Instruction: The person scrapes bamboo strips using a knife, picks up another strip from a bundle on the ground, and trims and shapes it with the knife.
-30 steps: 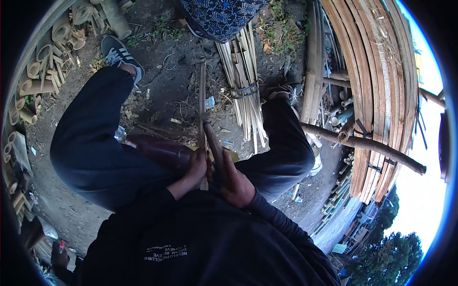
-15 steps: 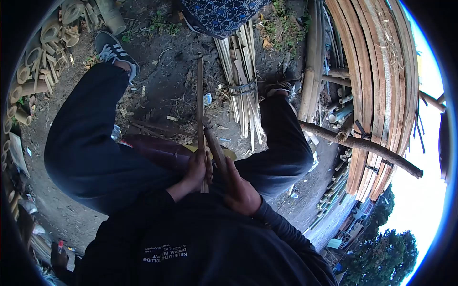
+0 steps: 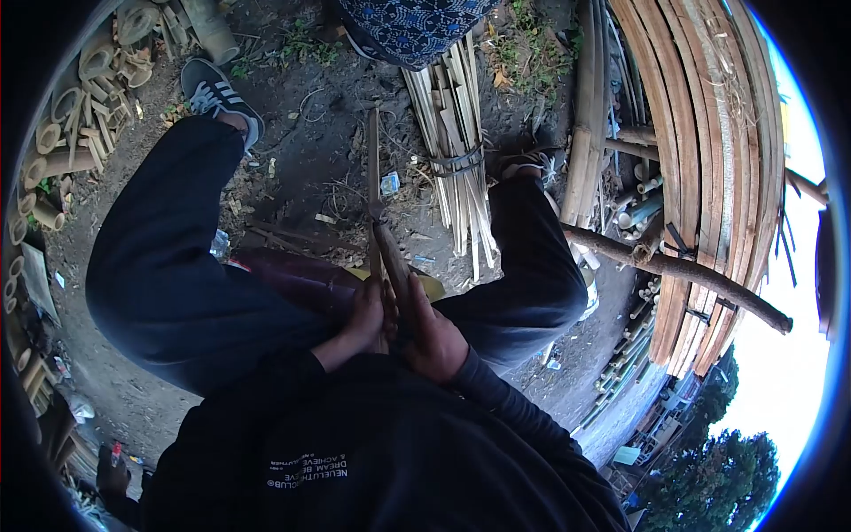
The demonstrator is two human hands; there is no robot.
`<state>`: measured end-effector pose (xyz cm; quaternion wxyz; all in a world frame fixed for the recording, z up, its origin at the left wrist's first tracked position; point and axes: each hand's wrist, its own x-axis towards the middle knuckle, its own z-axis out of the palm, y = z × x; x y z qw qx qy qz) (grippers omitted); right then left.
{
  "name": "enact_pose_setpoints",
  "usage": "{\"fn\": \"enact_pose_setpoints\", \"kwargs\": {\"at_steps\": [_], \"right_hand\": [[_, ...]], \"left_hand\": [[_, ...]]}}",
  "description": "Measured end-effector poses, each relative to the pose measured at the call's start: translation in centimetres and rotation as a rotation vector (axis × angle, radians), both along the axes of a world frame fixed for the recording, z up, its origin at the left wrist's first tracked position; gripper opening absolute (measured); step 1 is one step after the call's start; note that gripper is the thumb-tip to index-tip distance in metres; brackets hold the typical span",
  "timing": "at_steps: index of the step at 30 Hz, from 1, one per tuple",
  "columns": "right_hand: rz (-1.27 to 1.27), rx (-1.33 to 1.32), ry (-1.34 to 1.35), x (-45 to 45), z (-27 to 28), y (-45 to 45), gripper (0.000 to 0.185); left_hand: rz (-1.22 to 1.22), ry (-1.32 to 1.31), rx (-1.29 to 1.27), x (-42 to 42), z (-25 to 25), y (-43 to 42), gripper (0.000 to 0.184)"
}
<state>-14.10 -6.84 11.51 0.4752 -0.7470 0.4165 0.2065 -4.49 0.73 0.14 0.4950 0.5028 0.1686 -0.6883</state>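
At centre, I have the left hand [image 3: 362,312] closed around a long, thin, pale-brown wooden strip [image 3: 373,164], pointing toward the frame's top, probably to steady it. The right hand [image 3: 441,344] grips a dark-brown, rounded wooden rod [image 3: 397,260], slanted so its upper end overlaps the strip; I cannot tell whether they touch. Upper centre, a dark band [image 3: 457,161] encircles a bundle of pale, slender strips [image 3: 452,124], likely keeping them together.

open-air workyard with cut bamboo [image 3: 71,161]
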Motion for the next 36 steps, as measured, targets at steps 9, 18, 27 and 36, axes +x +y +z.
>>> {"fn": "enact_pose_setpoints", "kwargs": {"at_steps": [9, 18, 27, 36], "right_hand": [[0.034, 0.154, 0.010, 1.2, -1.0, -0.9, 0.094], [0.001, 0.019, -0.074, -1.4, 0.9, -1.2, 0.096], [0.013, -0.097, -0.247, -1.5, 0.8, -0.2, 0.096], [-0.015, -0.082, -0.237, -3.3, 1.2, 0.5, 0.097]], "left_hand": [[0.196, -0.030, -0.014, -0.6, -2.7, -0.7, 0.039], [-0.040, 0.102, -0.139, -0.1, -0.7, -0.3, 0.034], [-0.042, 0.125, -0.126, -0.3, -1.2, -0.2, 0.036], [-0.063, 0.078, -0.090, -0.5, -0.7, -0.6, 0.035]]}}
